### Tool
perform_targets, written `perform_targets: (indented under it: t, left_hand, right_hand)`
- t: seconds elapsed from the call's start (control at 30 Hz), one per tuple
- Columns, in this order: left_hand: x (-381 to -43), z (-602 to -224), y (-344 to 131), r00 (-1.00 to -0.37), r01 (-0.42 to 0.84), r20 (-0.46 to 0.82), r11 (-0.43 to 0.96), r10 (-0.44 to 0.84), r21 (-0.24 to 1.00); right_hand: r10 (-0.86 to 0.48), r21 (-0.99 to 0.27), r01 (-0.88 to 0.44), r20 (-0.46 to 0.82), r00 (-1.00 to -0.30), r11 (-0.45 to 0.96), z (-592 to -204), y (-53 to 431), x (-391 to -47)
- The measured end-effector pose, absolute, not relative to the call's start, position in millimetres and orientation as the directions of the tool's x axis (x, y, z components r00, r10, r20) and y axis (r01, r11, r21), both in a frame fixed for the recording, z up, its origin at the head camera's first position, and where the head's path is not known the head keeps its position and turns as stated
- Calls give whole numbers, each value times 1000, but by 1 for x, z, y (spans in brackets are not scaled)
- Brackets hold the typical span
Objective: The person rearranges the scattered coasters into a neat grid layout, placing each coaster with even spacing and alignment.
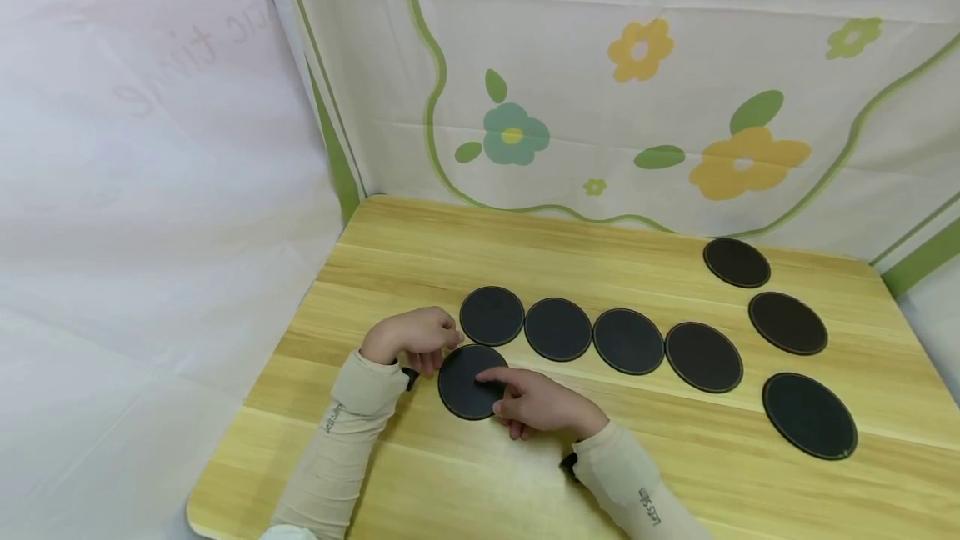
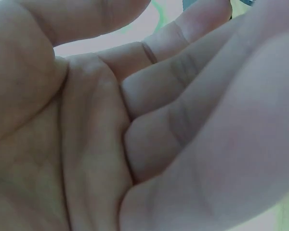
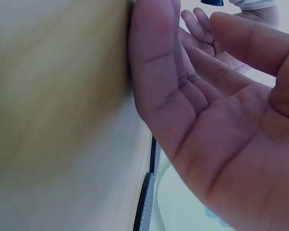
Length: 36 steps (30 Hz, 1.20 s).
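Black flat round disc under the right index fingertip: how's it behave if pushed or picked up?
The black round disc lies flat on the yellow wood-grain table, so a push would probably slide it, not tip it. Its unwarped face suggests it's fairly stiff, though material is unclear. Its low edge may make it awkward to pinch up.

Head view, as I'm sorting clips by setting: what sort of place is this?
Probably a curtained work area: a wood-grain table, a flowered white curtain behind it, and white fabric at the left.
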<state>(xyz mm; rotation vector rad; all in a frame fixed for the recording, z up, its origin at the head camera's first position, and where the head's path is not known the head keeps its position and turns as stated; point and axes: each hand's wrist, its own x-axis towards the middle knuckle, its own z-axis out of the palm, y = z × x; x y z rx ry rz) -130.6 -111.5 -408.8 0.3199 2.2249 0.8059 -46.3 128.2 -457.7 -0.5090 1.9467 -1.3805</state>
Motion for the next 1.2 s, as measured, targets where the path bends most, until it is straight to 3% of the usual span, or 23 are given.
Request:
perform_targets:
  t: [0.27, 0.5, 1.2]
  left_hand:
    - [-134, -416, -104, -763, 66, -462, 765, 452, 640]
    - [-134, -423, -97, -751, 142, -461, 797, 473, 587]
    - [-133, -419, -97, -755, 128, -453, 784, 474, 607]
  right_hand:
    - [-575, -900, 42, -312, -756, 433, -448, 153, -57]
    - [-393, -804, 59, -352, -849, 592, -440, 179, -66]
    - [-327, -781, 106, -376, -867, 616, -438, 196, -74]
